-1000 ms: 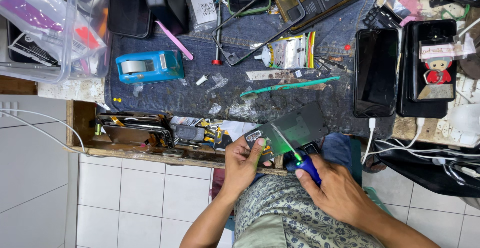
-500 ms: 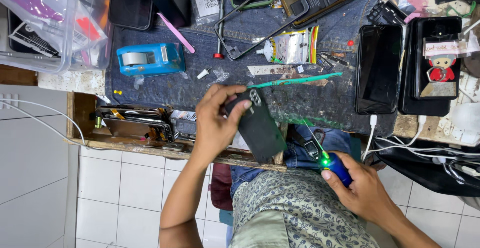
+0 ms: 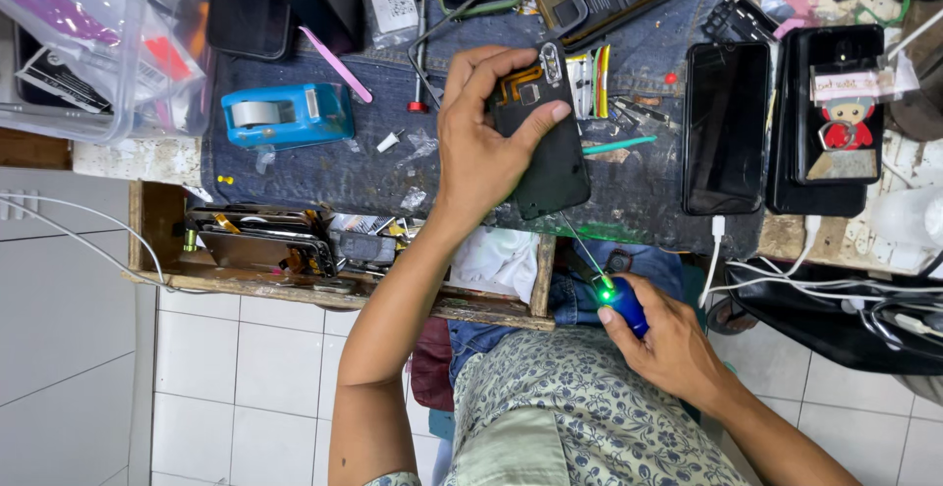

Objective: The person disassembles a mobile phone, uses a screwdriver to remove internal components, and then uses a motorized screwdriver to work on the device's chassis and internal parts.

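Observation:
My left hand (image 3: 486, 137) grips a black phone back cover (image 3: 550, 157) over the blue denim mat (image 3: 324, 167), thumb across its upper part near the camera hole and an orange flex strip. My right hand (image 3: 668, 344) sits low, near my lap, closed around a blue-handled screwdriver (image 3: 614, 295) with a glowing green collar. Its thin shaft points up toward the cover's lower edge.
A blue tape dispenser (image 3: 285, 113) sits left on the mat. Two dark phones (image 3: 727, 128) and a phone with a red cartoon sticker (image 3: 840, 118) lie at right. A wooden drawer (image 3: 295, 250) holds phone parts. A clear plastic bin (image 3: 88, 34) stands far left. White cables (image 3: 845, 280) trail at right.
My left hand has carried the back cover up from the drawer edge onto the mat. My right hand with the screwdriver has moved slightly down and stayed by my lap.

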